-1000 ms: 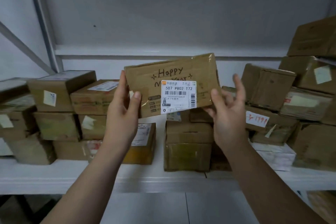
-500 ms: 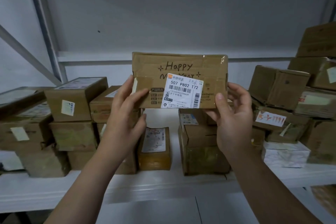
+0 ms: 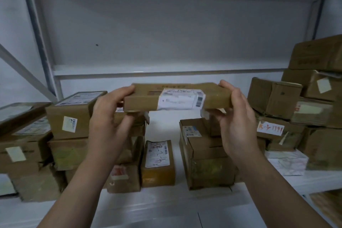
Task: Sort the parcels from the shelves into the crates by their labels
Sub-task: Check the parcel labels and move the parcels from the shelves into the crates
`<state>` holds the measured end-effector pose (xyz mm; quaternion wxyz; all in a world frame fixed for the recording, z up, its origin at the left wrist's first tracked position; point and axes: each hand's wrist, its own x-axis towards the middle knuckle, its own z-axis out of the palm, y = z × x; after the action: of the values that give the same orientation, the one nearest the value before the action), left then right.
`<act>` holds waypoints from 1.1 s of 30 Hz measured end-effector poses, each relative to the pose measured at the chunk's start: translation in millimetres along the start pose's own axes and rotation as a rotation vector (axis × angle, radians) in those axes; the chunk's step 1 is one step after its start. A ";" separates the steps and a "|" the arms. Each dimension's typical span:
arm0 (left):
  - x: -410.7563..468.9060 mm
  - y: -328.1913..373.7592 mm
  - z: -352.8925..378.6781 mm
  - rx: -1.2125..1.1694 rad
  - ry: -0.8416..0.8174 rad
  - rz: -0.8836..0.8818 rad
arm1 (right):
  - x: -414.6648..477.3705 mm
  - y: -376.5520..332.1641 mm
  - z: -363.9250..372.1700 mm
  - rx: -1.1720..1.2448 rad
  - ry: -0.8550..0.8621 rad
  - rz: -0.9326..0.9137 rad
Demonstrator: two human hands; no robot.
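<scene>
- Brown cardboard is gripped at both ends: a flat parcel (image 3: 177,98) is held level in the air above the shelf, at the middle of the view, with its long narrow side turned toward the camera.
- The parcel's left end is clasped by the left hand (image 3: 109,122), with the fingers curled over the top edge and the thumb pressed up beneath the lower edge.
- The right end is clasped in like manner by the right hand (image 3: 235,122), with the fingers hooked over the top corner and the thumb set under the bottom edge.
- A white shipping label (image 3: 182,99) is seen wrapped from the parcel's top onto its near side, between the two hands; its print is too blurred to be read.
- Below the held parcel, the white shelf (image 3: 166,201) is occupied by an orange-brown parcel (image 3: 158,164) bearing a handwritten label, with a taped carton (image 3: 207,161) just to its right.
- Stacked cartons (image 3: 83,120), several marked with pale stickers, are piled at the left of the shelf.
- At the right a taller pile is seen, in which one box is marked by a white tag with red handwriting (image 3: 270,128); a white patterned box (image 3: 286,162) lies at the pile's foot.
</scene>
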<state>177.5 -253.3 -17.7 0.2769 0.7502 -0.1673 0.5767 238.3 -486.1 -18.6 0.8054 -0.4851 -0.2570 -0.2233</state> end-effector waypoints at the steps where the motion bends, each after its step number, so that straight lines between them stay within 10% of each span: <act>1: 3.9 3.1 0.3 -0.030 0.039 -0.045 | 1.2 -2.5 1.4 -0.053 -0.022 0.000; 10: 16.2 13.1 0.8 -0.341 0.168 -0.324 | 10.4 -8.8 11.1 -0.272 -0.064 -0.120; 17: -3.8 6.0 -20.6 -0.521 -0.123 -0.313 | 11.0 4.9 35.2 -0.180 0.033 -0.072; 33: 5.5 -46.2 -152.6 0.400 -0.160 0.177 | -29.4 34.3 208.3 0.441 -0.114 0.256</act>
<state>87.5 -123.5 5.0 0.0566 0.8158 -0.1363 0.5592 195.5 -281.4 22.7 0.8978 -0.3380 -0.2808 -0.0302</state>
